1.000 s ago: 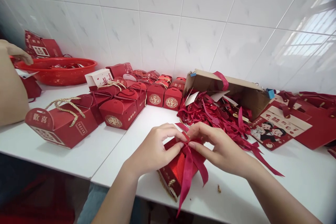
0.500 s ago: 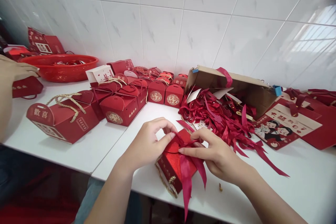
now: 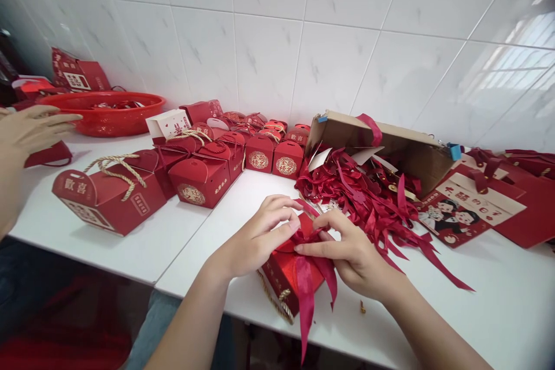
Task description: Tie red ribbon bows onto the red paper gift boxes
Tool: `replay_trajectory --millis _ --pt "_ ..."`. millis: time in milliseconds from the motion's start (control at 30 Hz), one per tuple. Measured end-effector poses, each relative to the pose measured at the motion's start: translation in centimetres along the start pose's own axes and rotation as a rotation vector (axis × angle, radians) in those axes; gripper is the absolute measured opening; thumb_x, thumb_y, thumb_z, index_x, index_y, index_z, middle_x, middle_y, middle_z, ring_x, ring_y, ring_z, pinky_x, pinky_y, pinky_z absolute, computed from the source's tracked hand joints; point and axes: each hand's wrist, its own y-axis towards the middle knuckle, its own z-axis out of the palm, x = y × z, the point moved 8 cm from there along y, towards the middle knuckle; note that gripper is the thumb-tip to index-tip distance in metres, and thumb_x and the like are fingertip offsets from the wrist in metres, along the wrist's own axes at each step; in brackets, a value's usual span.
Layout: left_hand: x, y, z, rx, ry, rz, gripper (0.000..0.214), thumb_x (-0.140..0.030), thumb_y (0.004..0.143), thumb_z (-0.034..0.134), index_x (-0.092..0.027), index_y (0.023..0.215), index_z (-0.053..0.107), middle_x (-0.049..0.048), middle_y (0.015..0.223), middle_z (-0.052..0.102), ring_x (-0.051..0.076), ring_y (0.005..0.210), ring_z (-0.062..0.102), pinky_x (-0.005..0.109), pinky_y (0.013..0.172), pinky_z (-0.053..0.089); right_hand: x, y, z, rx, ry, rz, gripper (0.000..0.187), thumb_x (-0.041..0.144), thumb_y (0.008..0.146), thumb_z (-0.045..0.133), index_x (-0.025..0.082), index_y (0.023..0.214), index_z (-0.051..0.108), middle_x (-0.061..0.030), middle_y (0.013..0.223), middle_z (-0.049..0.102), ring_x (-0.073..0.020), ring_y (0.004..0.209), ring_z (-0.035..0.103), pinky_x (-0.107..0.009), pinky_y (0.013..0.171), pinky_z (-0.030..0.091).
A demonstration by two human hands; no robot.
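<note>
A red gift box [image 3: 286, 277] with gold rope along its side lies at the table's front edge. Across its top runs a dark red ribbon [image 3: 306, 295], bunched in the middle, with two tails hanging toward me. My left hand [image 3: 262, 234] pinches the ribbon at the box's left side, thumb and fingers together. From the right, my right hand [image 3: 347, 251] grips the bunched ribbon between thumb and forefinger. The exact knot or loop is partly hidden by my fingers. Behind the box spreads a heap of dark red ribbons [image 3: 359, 202].
An open cardboard box [image 3: 403, 153] lies behind the ribbon heap. Red gift boxes [image 3: 203, 176] stand to the left, and red bags [image 3: 472, 202] to the right. A co-worker's hand [image 3: 39, 130] is near a red basin [image 3: 117, 121]. A small gold piece [image 3: 363, 307] lies on the table.
My left fingers have shifted slightly right and closed in over the ribbon. My right hand keeps its grip. The co-worker's hand has lifted and spread over the box at far left.
</note>
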Motion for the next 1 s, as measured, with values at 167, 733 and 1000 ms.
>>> replay_trajectory --millis 167,733,1000 --pt "-0.1 0.0 0.7 0.054 0.021 0.023 0.021 -0.031 0.093 0.047 -0.022 0.078 0.058 0.0068 0.127 0.054 0.021 0.133 0.035 0.037 0.110 0.031 0.0 -0.2 0.2 -0.015 0.019 -0.024 0.039 0.005 0.091 0.040 0.025 0.106 0.071 -0.0073 0.097 0.057 -0.0164 0.088 0.054 -0.033 0.071 0.050" --pt "-0.5 0.0 0.7 0.164 -0.189 0.119 0.003 -0.024 0.083 0.063 -0.021 0.084 0.065 0.0065 0.138 0.051 0.026 0.132 0.043 0.040 0.110 0.031 -0.7 -0.5 0.4 -0.030 0.086 0.019 0.038 0.001 0.086 0.042 0.021 0.097 0.073 -0.0078 0.094 0.054 -0.0171 0.086 0.052 -0.033 0.069 0.048" --pt "-0.1 0.1 -0.3 0.086 -0.089 0.121 0.008 -0.024 0.081 0.064 -0.020 0.079 0.058 0.0082 0.131 0.056 0.025 0.127 0.046 0.040 0.108 0.032 -0.5 -0.4 0.4 -0.029 0.116 0.018 0.038 0.003 0.089 0.041 0.022 0.102 0.072 -0.0073 0.095 0.055 -0.0167 0.088 0.053 -0.034 0.072 0.049"
